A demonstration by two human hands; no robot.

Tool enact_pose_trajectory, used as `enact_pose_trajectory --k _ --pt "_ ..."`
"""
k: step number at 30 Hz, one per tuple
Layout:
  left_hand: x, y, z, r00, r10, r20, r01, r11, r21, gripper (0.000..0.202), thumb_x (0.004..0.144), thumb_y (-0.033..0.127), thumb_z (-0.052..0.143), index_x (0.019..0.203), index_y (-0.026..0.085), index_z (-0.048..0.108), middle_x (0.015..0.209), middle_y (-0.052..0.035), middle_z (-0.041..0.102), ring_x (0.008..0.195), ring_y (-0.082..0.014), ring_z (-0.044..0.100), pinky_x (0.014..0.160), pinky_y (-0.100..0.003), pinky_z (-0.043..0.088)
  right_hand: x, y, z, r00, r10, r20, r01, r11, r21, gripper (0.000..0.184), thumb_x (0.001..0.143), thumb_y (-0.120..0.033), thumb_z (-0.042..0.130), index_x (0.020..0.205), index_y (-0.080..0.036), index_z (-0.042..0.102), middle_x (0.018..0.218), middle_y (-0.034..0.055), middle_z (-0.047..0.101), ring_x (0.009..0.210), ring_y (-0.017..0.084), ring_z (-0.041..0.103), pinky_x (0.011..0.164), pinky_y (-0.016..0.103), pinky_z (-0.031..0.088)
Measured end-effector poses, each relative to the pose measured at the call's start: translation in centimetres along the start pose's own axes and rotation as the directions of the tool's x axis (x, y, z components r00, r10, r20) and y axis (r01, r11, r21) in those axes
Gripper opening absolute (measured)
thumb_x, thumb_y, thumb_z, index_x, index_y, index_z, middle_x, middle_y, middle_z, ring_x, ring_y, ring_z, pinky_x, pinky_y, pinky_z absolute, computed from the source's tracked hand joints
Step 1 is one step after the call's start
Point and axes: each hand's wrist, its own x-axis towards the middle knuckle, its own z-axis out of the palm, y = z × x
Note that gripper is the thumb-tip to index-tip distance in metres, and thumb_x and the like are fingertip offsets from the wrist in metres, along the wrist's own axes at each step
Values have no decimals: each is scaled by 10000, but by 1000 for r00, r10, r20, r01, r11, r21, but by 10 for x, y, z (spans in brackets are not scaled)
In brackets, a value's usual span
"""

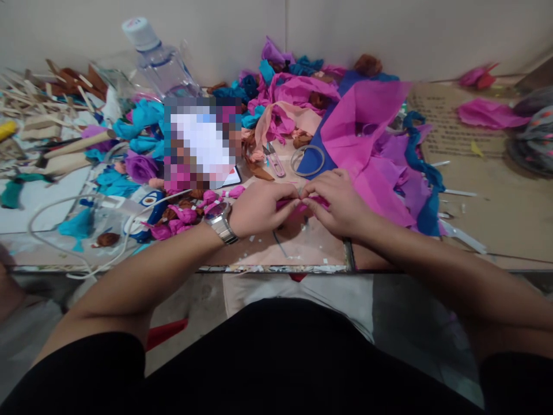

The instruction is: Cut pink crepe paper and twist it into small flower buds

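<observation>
My left hand, with a metal watch on its wrist, and my right hand meet at the front middle of the table. Both pinch a small strip of magenta crepe paper between their fingertips. The fingers of each hand are closed on it. Most of the strip is hidden under the fingers. Just beyond my hands lie small thread snips and a coil of wire.
Heaps of pink, purple and blue crepe paper cover the table's middle and right. Rolled paper buds lie to the left by a white cable. A water bottle stands at the back, wooden sticks far left, cardboard right.
</observation>
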Motion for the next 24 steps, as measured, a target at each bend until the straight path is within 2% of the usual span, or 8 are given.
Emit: enact_pose_trajectory --k 4,10,18,24 --pt "-1 -2 6 998 60 -33 -56 992 112 263 1039 334 583 975 190 794 803 -32 780 713 -173 683 668 -305 401 1 -1 0 999 24 28 -24 1000 4 92 1034 -282 598 1006 -224 665 1010 81 768 1025 306 657 989 487 348" --pt "-2 -3 11 987 148 -63 -135 974 182 260 1071 312 557 1081 194 789 900 -42 820 779 -183 735 684 -312 433 2 -4 -2 997 25 79 -24 1000 -6 79 1014 -221 528 991 -226 604 1018 95 739 1053 320 640 983 491 346" --pt "-1 -6 10 992 106 -75 -89 975 203 232 1057 302 587 1042 200 795 839 -27 811 716 -182 724 658 -312 418 1 -3 -8 999 34 24 -34 999 24 107 1019 -320 625 1030 -230 682 1048 81 777 1073 313 658 997 490 345" --pt "-2 -4 9 994 95 -62 -84 985 152 253 1067 329 584 1090 207 804 882 -34 825 751 -181 730 685 -297 436 2 -2 -7 999 25 36 -26 1000 5 112 1026 -293 563 1000 -225 648 999 84 754 1031 302 648 986 490 350"
